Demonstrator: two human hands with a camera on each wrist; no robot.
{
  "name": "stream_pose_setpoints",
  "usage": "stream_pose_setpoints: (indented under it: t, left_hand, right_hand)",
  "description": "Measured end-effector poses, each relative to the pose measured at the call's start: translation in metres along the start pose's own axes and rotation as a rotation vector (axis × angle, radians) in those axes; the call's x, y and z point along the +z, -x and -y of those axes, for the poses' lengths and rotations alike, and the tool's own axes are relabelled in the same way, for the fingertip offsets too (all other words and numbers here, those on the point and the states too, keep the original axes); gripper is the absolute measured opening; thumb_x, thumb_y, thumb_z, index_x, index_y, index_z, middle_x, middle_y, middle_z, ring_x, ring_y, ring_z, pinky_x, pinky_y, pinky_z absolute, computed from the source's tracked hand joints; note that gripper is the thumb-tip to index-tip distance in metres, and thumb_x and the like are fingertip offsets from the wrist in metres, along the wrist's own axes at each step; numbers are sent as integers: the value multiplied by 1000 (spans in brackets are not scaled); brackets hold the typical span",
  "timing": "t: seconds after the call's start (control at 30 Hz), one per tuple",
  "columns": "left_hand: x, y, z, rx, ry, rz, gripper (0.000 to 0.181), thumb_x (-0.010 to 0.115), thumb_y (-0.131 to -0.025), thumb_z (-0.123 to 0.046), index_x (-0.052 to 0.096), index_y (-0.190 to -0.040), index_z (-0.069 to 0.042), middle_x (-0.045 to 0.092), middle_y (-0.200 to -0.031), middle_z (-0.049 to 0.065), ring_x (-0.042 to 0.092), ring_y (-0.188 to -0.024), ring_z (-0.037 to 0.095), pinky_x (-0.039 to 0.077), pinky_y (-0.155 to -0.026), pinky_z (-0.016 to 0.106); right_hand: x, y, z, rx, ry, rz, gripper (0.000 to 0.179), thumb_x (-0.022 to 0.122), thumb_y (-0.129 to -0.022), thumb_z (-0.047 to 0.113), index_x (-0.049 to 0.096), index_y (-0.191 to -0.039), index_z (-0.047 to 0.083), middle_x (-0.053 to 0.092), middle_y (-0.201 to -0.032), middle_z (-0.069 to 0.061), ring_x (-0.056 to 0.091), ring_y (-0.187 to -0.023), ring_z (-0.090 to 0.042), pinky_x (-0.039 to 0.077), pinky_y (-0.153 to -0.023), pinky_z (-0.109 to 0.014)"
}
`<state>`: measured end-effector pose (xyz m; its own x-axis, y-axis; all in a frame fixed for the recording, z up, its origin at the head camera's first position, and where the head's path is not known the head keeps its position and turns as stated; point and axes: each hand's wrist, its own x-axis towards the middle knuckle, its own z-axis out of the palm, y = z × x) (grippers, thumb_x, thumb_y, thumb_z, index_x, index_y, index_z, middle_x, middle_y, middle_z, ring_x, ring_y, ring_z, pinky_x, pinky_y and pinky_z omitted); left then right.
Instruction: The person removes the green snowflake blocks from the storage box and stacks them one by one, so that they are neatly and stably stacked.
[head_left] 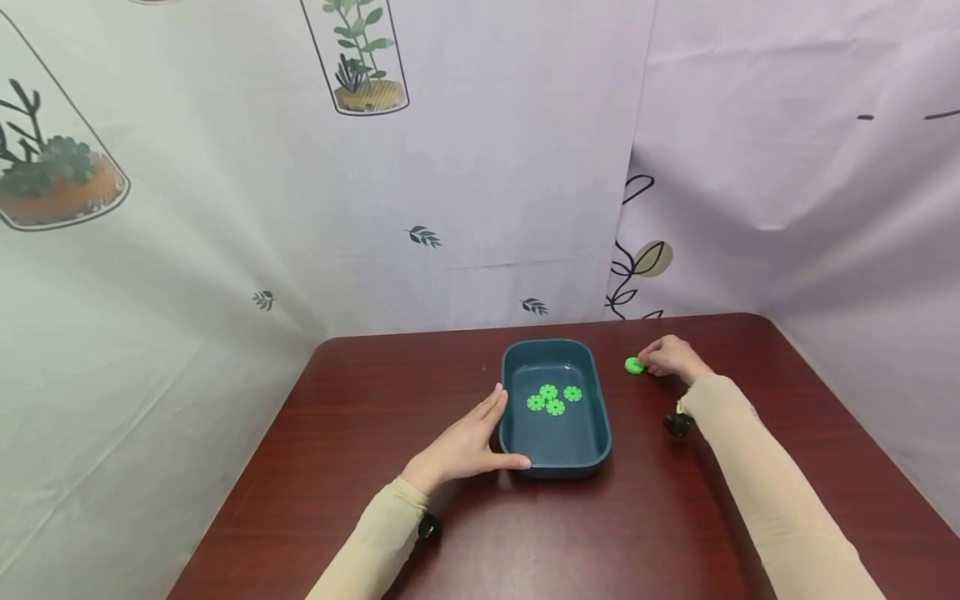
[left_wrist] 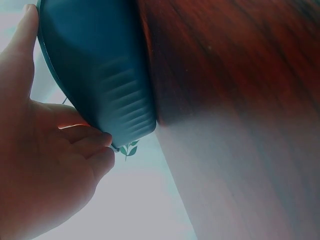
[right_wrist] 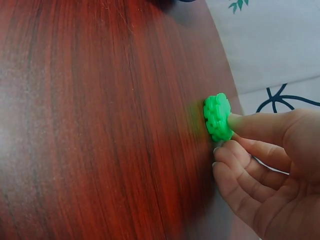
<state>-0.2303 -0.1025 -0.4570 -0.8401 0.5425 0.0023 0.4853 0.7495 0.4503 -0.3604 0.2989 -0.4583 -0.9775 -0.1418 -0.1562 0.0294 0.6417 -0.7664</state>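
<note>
Pinching the edge of a low stack of bright green, notched, plastic-looking round discs [right_wrist: 218, 118], the right hand [head_left: 672, 358] has its fingers curled, thumb on top; the left hand [head_left: 463, 443], fingers spread and gripping nothing, touches the side and near rim of a dark blue-green rectangular tray [head_left: 555, 442] between the hands; a shallow pinch could let discs slip and scatter over the dark red wood-grain surface [head_left: 585, 542]; the stack looks toothed and layered; four matching loose discs [head_left: 555, 407] lie inside the tray.
</note>
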Motion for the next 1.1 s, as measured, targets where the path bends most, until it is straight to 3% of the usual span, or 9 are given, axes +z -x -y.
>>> stream_pose_setpoints:
  t: [0.77,1.1]
  left_hand:
    - [0,2,0,-8,-8,-5,123,63,-76,-82,16,-162,-7,7,-169,6,14,-153,17,31,-117,39]
    - [-1,2,1,8,-10,-2,122,63,-77,-81,16,-162,-7,7,-169,8,13,-153,17,30,-117,39]
  right_hand:
    - [-2,1,6,6,3,0,26,63,-94,6,69,-108,-16,71,-91,-16,66,-77,-19,58,-71,-31]
    - [-11,1,24,0,72,-25,30,64,-98,13,68,-114,-12,71,-102,-20,66,-87,-25,58,-76,-35]
